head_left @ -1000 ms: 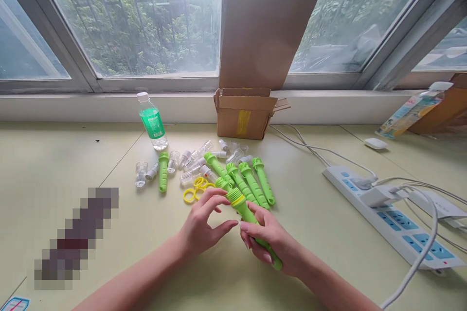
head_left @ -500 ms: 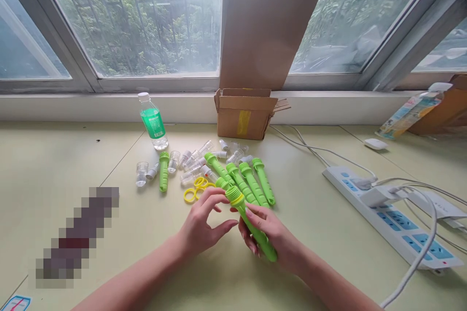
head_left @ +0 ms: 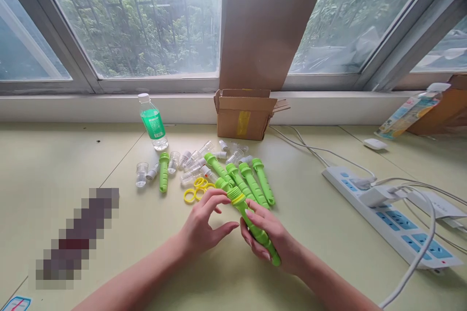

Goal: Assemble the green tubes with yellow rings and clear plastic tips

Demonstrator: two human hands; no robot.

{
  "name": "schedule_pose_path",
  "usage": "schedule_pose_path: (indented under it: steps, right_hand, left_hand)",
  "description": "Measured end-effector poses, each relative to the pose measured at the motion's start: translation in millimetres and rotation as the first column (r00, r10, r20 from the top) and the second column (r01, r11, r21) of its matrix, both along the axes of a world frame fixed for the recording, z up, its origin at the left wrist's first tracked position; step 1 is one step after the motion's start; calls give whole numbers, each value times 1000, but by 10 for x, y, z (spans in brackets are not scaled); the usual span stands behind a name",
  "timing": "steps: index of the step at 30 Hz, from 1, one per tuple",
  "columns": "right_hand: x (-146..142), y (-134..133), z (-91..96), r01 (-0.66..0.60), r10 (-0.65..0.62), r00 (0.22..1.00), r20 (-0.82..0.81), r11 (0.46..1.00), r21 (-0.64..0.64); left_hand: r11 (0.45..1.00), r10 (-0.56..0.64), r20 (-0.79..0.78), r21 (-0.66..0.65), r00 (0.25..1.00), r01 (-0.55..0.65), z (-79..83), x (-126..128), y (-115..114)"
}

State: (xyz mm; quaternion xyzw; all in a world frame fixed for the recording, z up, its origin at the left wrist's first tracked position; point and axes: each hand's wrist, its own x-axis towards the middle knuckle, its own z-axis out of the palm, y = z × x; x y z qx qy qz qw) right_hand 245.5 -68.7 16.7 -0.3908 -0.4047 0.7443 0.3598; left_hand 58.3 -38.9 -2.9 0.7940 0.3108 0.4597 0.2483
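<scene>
My right hand (head_left: 272, 233) is wrapped round a green flashlight-like plastic handle (head_left: 259, 234), tilted with its threaded end up and to the left. A yellow ring sits round its neck, just below the thread. Beside that end, my left hand (head_left: 204, 223) is open, thumb and curved fingers apart; its index fingertip is close to the thread, and I cannot tell whether it touches. Beyond my hands lie several more green handles (head_left: 263, 182). Loose yellow rings (head_left: 189, 196) are just past my left fingers.
Clear ribbed plastic cups (head_left: 142, 175) and small white-and-clear pieces lie behind the rings. A green-labelled bottle (head_left: 153, 124) and a cardboard box (head_left: 244, 117) stand near the window. On the right are a power strip (head_left: 386, 218) with cables and a leaning bottle (head_left: 412, 112). A blurred patch covers something at left.
My right hand has shifted slightly right and down with the green handle, drawing its threaded end a little away from my left fingers. My left hand has barely moved.
</scene>
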Motion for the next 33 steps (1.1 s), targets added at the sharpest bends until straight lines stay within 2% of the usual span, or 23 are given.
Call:
schedule_pose_path:
  steps: [4,10,27,30,33]
  right_hand:
    - [-9,-16,12,18,-20,998,64,999,44]
    - [17,21,66,8,-14,997,73,996,90]
    - [67,54,-42,-29,28,996,-90,1000,-8]
    - [61,55,-39,-24,23,996,-91,1000,-7]
    - [50,56,-34,-12,13,996,-85,1000,7]
  left_hand:
    - [1000,1,-4,-8,1000,-1,6,1,2]
    - [1000,-11,-15,-14,1000,11,8,3,-7]
    - [999,-35,-31,-42,999,34,-8,1,-10]
    - [991,-54,21,-122,998,56,-11,9,-5]
    - [954,-32,114,-294,993,64,-8,15,16]
